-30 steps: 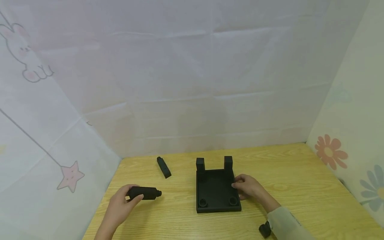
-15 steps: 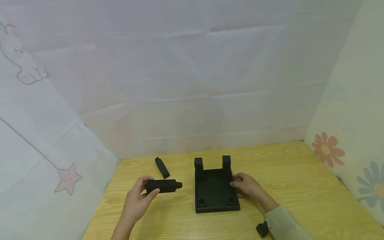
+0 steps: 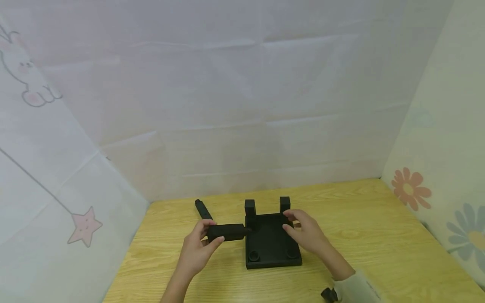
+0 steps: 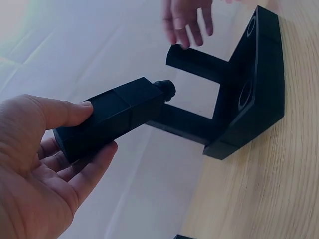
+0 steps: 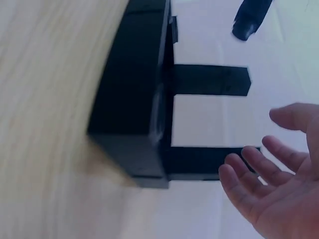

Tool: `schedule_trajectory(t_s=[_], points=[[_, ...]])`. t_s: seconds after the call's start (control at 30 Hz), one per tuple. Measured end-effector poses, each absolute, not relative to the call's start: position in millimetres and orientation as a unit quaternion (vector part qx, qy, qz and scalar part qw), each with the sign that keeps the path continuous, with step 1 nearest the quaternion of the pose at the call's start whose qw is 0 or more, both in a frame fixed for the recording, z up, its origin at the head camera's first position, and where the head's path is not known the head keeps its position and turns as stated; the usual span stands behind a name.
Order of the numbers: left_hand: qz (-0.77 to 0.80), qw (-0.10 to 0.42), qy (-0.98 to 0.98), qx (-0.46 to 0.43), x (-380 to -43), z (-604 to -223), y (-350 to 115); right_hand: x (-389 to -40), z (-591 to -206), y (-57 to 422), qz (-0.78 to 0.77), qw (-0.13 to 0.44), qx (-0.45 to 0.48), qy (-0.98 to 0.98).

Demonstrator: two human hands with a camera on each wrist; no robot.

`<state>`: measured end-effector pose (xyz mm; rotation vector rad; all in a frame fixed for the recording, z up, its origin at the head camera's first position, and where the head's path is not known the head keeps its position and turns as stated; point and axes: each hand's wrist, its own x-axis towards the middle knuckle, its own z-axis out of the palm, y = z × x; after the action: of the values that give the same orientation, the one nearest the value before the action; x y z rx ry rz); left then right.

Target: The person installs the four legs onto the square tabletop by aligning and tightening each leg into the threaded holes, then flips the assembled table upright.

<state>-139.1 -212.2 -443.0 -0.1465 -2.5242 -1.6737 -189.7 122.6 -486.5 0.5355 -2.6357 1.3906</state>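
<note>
My left hand (image 3: 195, 250) grips a black rectangular block (image 3: 227, 232) with a round ridged stub at its end, thumb on one side and fingers on the other. The stub points at the black tray-like base (image 3: 270, 264), which lies on the table with two upright posts at its far corners and two round sockets at its near ones. In the left wrist view a gap shows between the stub (image 4: 168, 88) and my right hand (image 4: 187, 20). My right hand, fingers spread and relaxed, hovers by the right post (image 3: 285, 204) and holds nothing.
A second black block (image 3: 203, 209) with a stub lies behind my left hand, partly hidden by it. Another small black piece (image 3: 329, 294) sits beside the right sleeve (image 3: 358, 288) at the table's near side. Pale cloth walls enclose the wooden table (image 3: 341, 206).
My left hand has carried the black block rightward, up to the base. My right hand has let go of the base's right side and risen toward the right post.
</note>
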Motion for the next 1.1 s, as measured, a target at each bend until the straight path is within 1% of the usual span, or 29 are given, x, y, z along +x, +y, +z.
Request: schedule_trajectory(t_s=[0.13,0.27,0.43,0.77,1.1], points=[[-0.552,0.040,-0.830,-0.063,-142,-443,-202,-186,-475,115,0.450,0.063,0.242,-0.857],[-0.558,0.031,-0.826,-0.071,-144,-443,-195,-185,-467,109,0.441,0.045,0.291,-0.848],[-0.547,0.024,-0.831,-0.097,-146,-444,-185,-184,-462,103,0.439,0.026,0.326,-0.837],[-0.527,0.019,-0.838,-0.137,-150,-445,-167,-179,-458,95,0.425,0.027,0.354,-0.833],[-0.519,0.019,-0.840,-0.156,-152,-440,-151,-178,-460,89,0.404,0.029,0.347,-0.846]])
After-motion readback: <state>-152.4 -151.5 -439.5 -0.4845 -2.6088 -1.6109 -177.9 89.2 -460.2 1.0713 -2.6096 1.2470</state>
